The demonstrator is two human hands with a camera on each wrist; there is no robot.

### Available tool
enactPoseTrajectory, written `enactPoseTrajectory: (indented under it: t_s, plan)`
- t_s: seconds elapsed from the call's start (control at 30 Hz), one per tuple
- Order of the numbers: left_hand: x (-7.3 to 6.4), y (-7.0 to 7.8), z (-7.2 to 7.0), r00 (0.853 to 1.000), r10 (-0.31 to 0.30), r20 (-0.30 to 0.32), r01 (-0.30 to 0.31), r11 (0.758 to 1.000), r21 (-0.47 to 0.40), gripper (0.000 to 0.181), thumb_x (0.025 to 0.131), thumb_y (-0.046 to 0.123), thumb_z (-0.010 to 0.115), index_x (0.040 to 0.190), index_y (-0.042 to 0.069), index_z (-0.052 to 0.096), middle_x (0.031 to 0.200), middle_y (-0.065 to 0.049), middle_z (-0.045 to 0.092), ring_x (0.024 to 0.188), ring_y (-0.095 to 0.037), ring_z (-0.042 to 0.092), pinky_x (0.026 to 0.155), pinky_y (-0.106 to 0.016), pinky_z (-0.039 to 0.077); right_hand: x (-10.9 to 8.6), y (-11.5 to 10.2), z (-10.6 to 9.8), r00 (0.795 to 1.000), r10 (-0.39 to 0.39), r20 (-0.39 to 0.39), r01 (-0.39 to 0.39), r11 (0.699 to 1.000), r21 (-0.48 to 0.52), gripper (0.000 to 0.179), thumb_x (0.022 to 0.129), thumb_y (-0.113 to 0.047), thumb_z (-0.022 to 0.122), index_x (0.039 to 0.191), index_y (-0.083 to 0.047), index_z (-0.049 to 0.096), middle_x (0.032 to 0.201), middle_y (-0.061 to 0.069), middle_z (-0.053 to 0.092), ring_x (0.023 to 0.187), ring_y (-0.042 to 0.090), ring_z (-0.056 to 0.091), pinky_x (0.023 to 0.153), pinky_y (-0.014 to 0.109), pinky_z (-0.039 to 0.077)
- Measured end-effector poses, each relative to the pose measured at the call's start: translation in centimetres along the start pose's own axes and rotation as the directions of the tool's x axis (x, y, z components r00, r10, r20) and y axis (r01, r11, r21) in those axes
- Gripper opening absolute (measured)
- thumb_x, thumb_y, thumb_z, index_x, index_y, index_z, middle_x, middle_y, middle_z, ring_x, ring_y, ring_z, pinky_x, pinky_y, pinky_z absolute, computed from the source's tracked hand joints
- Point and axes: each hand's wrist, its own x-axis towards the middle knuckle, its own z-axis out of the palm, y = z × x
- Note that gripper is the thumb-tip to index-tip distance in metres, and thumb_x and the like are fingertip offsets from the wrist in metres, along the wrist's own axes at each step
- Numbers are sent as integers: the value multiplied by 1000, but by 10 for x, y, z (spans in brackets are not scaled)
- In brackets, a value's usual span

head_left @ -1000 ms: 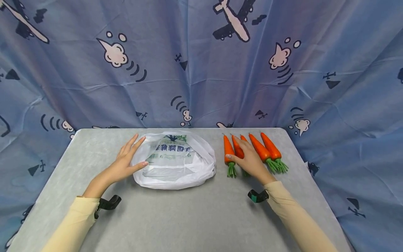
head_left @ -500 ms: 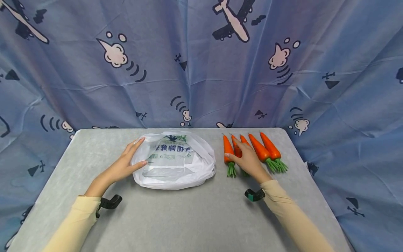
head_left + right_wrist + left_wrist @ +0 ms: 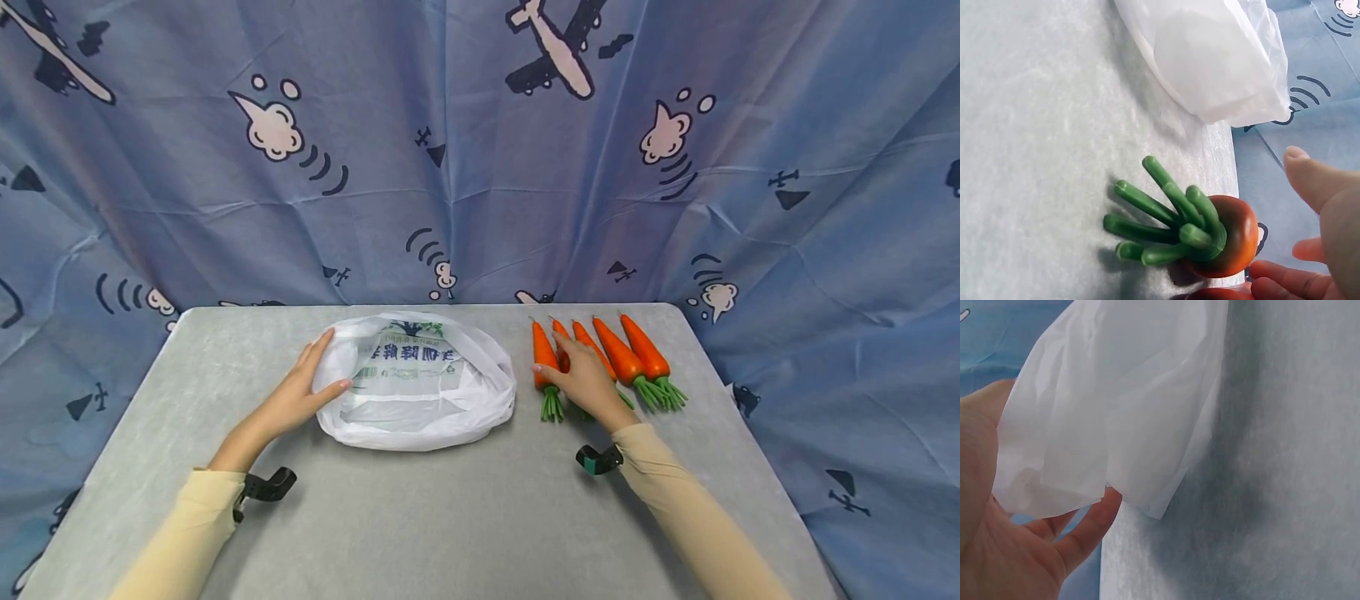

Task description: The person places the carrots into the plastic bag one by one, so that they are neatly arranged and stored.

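A white plastic bag (image 3: 420,408) with printing lies on the table, its opening facing up. My left hand (image 3: 288,400) is at the bag's left edge, fingers spread and touching it. In the left wrist view, the bag's film (image 3: 1116,406) hangs between thumb and fingertips. Several orange carrots (image 3: 648,346) with green stubs lie in a row right of the bag. Over the left ones is my right hand (image 3: 588,375), its fingers loosely extended at the second carrot (image 3: 562,327) and its thumb over the leftmost carrot (image 3: 542,346). The right wrist view shows that carrot's stems (image 3: 1191,225) beside the fingers.
The grey table (image 3: 450,533) ends at a back edge just behind the bag and carrots. A blue curtain (image 3: 480,167) with printed airplanes hangs behind it and down both sides. A black wrist camera (image 3: 270,485) sits on the left wrist, another (image 3: 598,460) on the right.
My right hand has shifted slightly left over the carrots, uncovering more of the third one. The left fingers have drawn in closer against the bag's edge. The bag and carrots stay in place.
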Motion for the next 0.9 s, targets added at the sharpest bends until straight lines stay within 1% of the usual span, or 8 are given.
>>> enactPoseTrajectory:
  t_s: [0.1,0.17,0.23,0.3,0.47,0.63,0.8,0.9]
  plan:
    - [-1,0,2,999,8,-31,-9,1000,-17,87,97,26,63,160,11,6,158,-30,21,139,-54,32,113,-70,27,1,0,2,1000,6,-6,-6,1000,-13,81,90,-47,68,153,-7,36,140,24,55,131,43,46,106,59,42]
    - [-2,0,4,999,3,-42,-5,1000,-30,86,97,26,62,160,10,6,157,-30,22,139,-54,32,113,-70,27,2,0,3,1000,8,-11,-9,1000,-26,80,90,-47,68,152,-6,38,129,22,61,119,39,52,97,53,47]
    - [-2,0,5,999,-3,-48,1,999,-39,85,98,26,62,160,11,6,155,-31,23,138,-54,33,112,-70,27,3,-1,4,1000,15,-11,-16,999,-41,79,90,-47,68,151,-6,39,119,19,65,107,34,54,87,47,47]
    - [-3,0,6,999,-19,-49,16,999,-47,86,98,28,61,160,12,5,157,-31,20,141,-56,27,112,-72,24,4,-2,4,1000,22,-7,-22,998,-50,80,90,-48,68,151,-5,40,115,18,66,101,31,53,83,43,46]
    - [-3,2,5,997,-61,-51,58,997,-58,87,98,31,60,161,13,2,161,-31,10,145,-58,15,113,-74,18,6,-2,5,999,39,10,-39,998,-57,80,89,-48,69,150,-5,41,117,19,66,104,33,53,86,46,48]
    - [-4,5,2,995,-74,-65,70,996,-61,85,99,30,58,161,13,2,161,-32,11,142,-58,23,112,-73,21,9,-1,6,999,39,16,-38,998,-59,78,89,-46,70,149,-3,43,113,20,67,105,34,54,85,47,49]
    - [-6,6,2,995,-60,-80,55,996,-63,84,100,27,58,160,11,3,158,-33,16,139,-56,30,112,-72,24,11,-1,4,999,37,-3,-37,999,-40,74,90,-42,70,147,-2,45,108,17,66,95,29,56,81,42,49]
    - [-6,6,1,995,-60,-82,55,997,-59,83,100,27,58,160,11,3,158,-33,16,139,-56,29,112,-72,25,10,-4,3,999,44,-32,-45,999,-26,73,90,-42,71,146,-2,47,104,16,66,89,26,56,80,42,50]
